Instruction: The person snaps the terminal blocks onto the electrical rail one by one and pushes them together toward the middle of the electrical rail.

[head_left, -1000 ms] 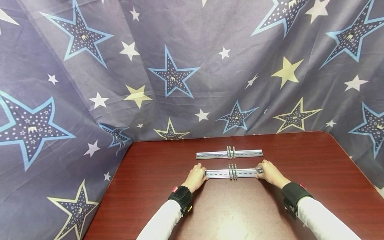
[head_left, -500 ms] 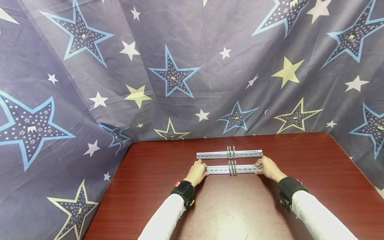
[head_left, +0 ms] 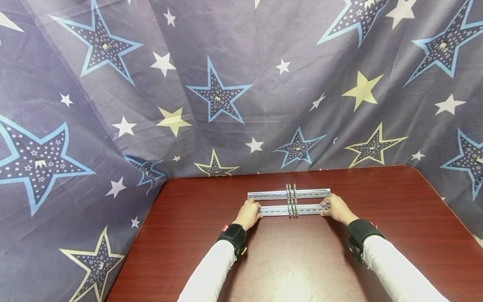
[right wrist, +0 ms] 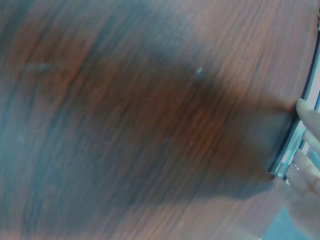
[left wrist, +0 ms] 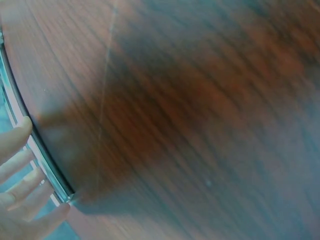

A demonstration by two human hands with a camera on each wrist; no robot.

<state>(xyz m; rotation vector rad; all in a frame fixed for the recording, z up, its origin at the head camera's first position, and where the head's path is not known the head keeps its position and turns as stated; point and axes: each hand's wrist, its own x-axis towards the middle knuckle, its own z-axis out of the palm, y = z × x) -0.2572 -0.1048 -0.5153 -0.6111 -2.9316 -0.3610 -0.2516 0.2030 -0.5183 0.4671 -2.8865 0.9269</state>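
My left hand grips the left end of the nearer slotted metal DIN rail, and my right hand holds its right end. Three narrow metal clips sit across the middle of this rail. Just behind it lies a second, similar DIN rail, also with three clips at its middle. In the left wrist view, thumb and fingers close around the rail's end. The right wrist view has the opposite end between thumb and fingers. My hands hide both ends in the head view.
The rails are on a reddish-brown wooden table with rounded back corners. A grey-purple curtain printed with stars hangs behind the table and along its left side. Black bands wrap both wrists.
Both hands have pushed the nearer rail away from me, towards the rear rail, so the two sets of clips now appear to meet. The rear rail stays about where it was.
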